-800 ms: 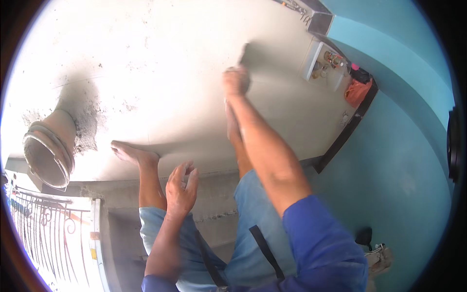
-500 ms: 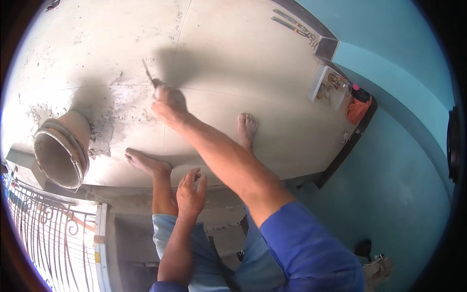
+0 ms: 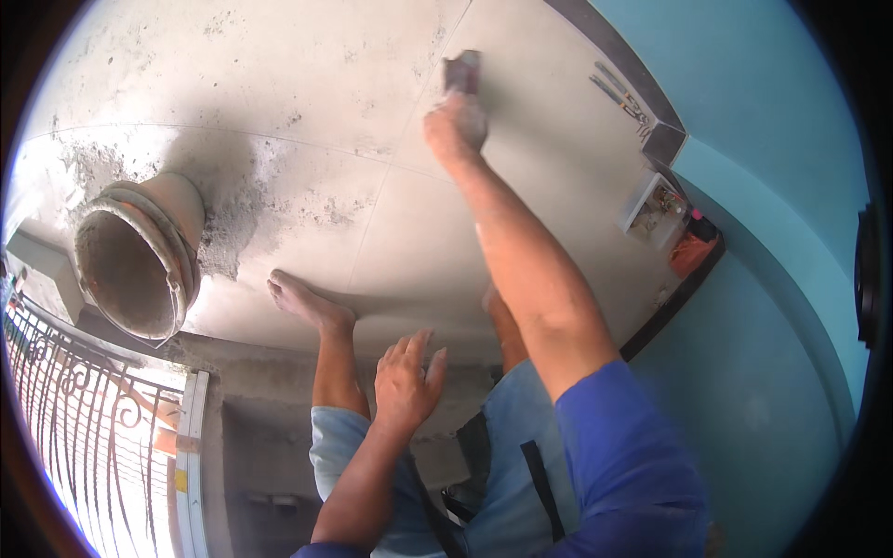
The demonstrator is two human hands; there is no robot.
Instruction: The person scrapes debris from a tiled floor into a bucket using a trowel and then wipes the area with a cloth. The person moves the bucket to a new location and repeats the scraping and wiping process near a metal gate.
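Ahead of the left bare foot (image 3: 309, 299), the right hand (image 3: 456, 128) grips a dark flat-bladed scraper (image 3: 461, 73) over the tiled floor (image 3: 577, 167); the left hand (image 3: 406, 383) hangs empty, fingers loosely spread. Snagging on the tile joint (image 3: 389, 165) could jolt the blade, and a foot swung sideways might tip the bucket (image 3: 183, 198). Blur leaves blade contact unclear, the fist covers the handle, and the forearm mostly hides the right foot (image 3: 488, 298)
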